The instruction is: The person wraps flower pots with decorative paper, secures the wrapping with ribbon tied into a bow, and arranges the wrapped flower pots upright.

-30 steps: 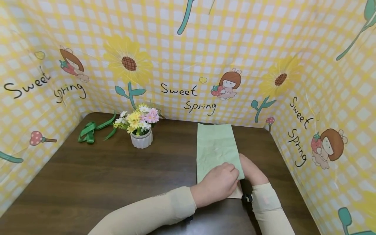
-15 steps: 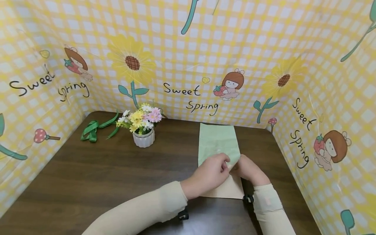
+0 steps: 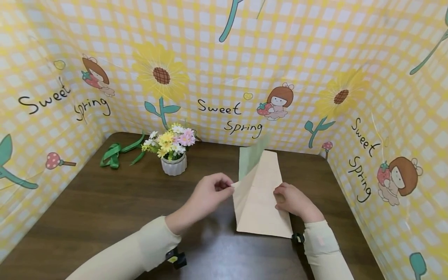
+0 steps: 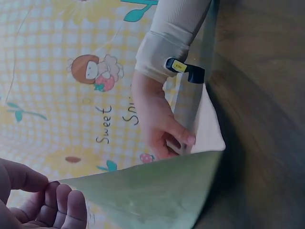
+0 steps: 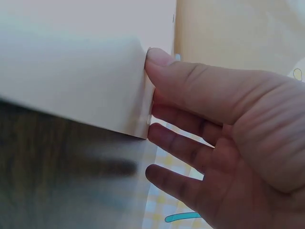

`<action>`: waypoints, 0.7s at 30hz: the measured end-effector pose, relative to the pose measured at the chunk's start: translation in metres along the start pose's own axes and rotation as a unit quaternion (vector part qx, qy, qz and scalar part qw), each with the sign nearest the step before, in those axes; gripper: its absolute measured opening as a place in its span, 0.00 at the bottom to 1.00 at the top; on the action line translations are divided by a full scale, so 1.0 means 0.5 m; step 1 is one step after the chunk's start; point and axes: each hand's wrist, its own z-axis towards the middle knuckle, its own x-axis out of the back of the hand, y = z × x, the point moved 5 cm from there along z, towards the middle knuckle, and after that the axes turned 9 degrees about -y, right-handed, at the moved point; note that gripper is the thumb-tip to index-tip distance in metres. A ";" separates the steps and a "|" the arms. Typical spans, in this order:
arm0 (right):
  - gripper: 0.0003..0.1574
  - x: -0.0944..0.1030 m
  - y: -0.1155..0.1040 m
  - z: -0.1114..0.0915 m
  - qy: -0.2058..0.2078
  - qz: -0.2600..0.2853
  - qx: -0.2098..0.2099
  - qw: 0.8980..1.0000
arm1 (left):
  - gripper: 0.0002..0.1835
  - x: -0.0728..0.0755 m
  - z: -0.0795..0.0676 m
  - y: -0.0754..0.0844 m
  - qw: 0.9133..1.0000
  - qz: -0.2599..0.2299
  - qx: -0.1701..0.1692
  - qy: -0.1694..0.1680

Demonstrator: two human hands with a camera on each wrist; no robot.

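Note:
A sheet of wrapping paper (image 3: 264,214), cream on one face and pale green on the other, lies folded on the right half of the table. Its left part stands up as a slanted flap, the green face (image 4: 157,191) showing in the left wrist view. At the flap's left corner, my left hand (image 3: 204,196) pinches the paper between thumb and fingers. My right hand (image 3: 295,200) holds the sheet's right edge; in the right wrist view the thumb (image 5: 159,58) lies at that edge, other fingers spread below.
A white ribbed pot (image 3: 174,165) of artificial daisies (image 3: 169,140) stands at the back left. Beside it lies a curled green ribbon (image 3: 112,155). Yellow checked cloth (image 3: 217,70) walls in the dark wooden table (image 3: 105,217) behind and on both sides.
My left hand has moved left, off the middle of the sheet, drawing a flap up and open. More of the cream face shows. The right hand stays near the right edge.

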 end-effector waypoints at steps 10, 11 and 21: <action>0.27 -0.004 -0.005 -0.002 -0.013 0.009 -0.014 1.000 | 0.07 0.052 -0.094 -0.093 0.988 -0.132 0.080 0.024; 0.27 -0.005 -0.005 -0.002 -0.014 0.011 -0.016 1.000 | 0.07 0.055 -0.102 -0.102 0.986 -0.145 0.083 0.025; 0.28 0.002 -0.007 -0.005 -0.022 0.016 -0.024 0.999 | 0.10 0.076 -0.159 -0.179 0.968 -0.209 0.135 -0.015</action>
